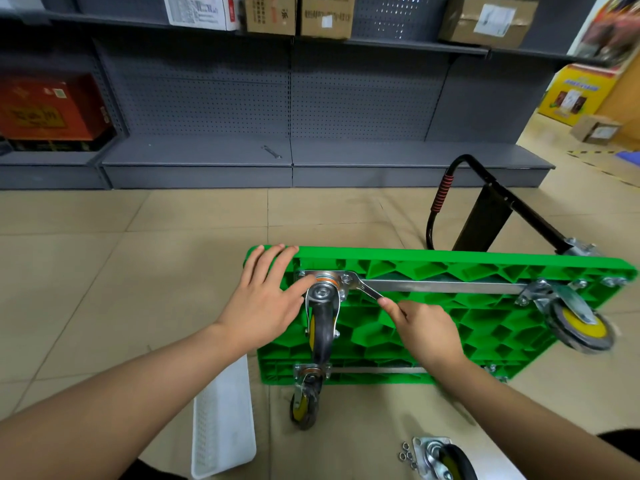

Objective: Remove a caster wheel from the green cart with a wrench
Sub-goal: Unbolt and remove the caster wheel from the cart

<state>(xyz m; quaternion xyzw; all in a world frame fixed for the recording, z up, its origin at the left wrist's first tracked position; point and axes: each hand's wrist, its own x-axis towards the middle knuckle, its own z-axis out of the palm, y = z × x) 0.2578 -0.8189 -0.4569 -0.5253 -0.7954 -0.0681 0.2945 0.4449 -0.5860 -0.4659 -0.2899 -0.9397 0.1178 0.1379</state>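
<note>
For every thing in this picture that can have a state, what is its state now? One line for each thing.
green cart: upside down on the floor, wheels up.
wrench: head on a bolt of the caster plate.
right hand: holds the wrench handle.
left hand: flat on the cart corner, fingers straight.
caster wheel: mounted on the cart.
loose caster: off, lying on the floor beside washers.
second wrench: lying unused on the shelf.

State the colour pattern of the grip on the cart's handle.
Red and black stripes on the handle grip; head view.

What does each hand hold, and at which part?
Right hand grips the wrench at its handle end. Left hand holds nothing; it rests on the cart.
</note>
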